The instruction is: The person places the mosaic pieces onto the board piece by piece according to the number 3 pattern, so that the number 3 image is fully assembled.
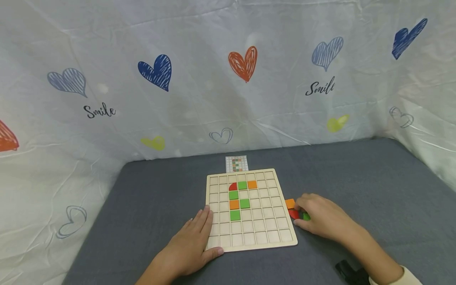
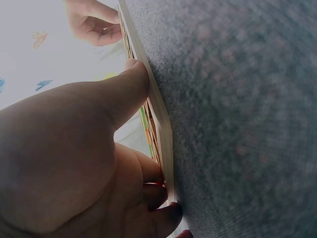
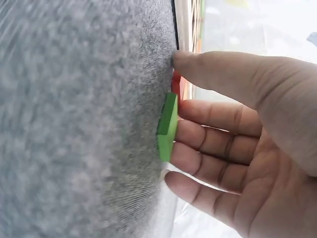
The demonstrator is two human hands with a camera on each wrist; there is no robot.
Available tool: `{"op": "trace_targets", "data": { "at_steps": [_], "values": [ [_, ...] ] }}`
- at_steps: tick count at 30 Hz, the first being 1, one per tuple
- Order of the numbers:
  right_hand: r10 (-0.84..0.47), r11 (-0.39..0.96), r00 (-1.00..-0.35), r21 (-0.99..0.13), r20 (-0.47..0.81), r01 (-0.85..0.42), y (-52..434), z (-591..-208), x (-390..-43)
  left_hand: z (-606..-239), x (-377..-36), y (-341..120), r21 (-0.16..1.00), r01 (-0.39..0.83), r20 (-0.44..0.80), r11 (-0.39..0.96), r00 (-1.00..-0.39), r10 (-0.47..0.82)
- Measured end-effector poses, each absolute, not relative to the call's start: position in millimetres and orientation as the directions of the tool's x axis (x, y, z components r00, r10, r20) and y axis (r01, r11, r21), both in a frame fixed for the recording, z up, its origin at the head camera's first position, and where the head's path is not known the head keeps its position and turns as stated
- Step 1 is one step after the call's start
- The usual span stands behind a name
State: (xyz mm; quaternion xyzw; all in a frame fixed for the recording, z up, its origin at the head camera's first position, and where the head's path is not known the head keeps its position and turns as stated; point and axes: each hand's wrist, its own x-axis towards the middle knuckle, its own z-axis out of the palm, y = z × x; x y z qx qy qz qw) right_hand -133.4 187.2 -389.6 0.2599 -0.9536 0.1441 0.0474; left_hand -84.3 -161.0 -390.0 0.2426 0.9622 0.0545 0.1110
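A wooden grid board (image 1: 263, 237) lies on the table, with several red, green and orange tiles set in its cells. My left hand (image 1: 190, 241) rests against the board's left side with fingers straight, its thumb along the front edge. Right of the board, my right hand (image 1: 322, 215) reaches down over loose pieces, thumb and fingers apart. Around its fingertips lie an orange tile (image 1: 290, 203), a red rounded piece (image 1: 293, 214) and a green tile (image 1: 306, 216). In the right wrist view the fingers touch the green tile (image 3: 168, 129); the red piece (image 3: 176, 84) is partly hidden.
A small printed card (image 1: 236, 164) with a coloured grid pattern lies behind the board. Grey cloth (image 1: 160, 190) covers the table. A white sheet (image 1: 199, 103) with hearts hangs behind. A black object (image 1: 350, 273) is by the right forearm.
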Motion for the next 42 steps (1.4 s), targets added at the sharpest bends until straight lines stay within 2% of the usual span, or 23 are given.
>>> {"op": "trace_targets", "data": {
  "at_steps": [14, 24, 36, 42],
  "values": [
    [-0.459, 0.827, -0.871, -0.276, 0.174, -0.490, 187.9, -384.0, -136.4, -389.4, -85.5, -161.9, 0.146, 0.462, -0.184, 0.875, -0.856, 0.483],
    [-0.553, 0.739, -0.798, -0.302, 0.239, -0.602, 160.7, -381.1, -133.3, -387.9, -84.3, -163.1, 0.158, 0.459, -0.180, 0.874, -0.857, 0.483],
    [-0.700, 0.640, -0.685, -0.247, 0.204, -0.728, 108.3, -376.5, -137.1, -392.0, -84.8, -162.9, 0.182, 0.434, -0.198, 0.882, -0.863, 0.465],
    [-0.713, 0.633, -0.678, -0.254, 0.175, -0.731, 89.4, -376.9, -136.5, -390.1, -84.9, -161.2, 0.192, 0.435, -0.188, 0.880, -0.864, 0.468]
  ]
}}
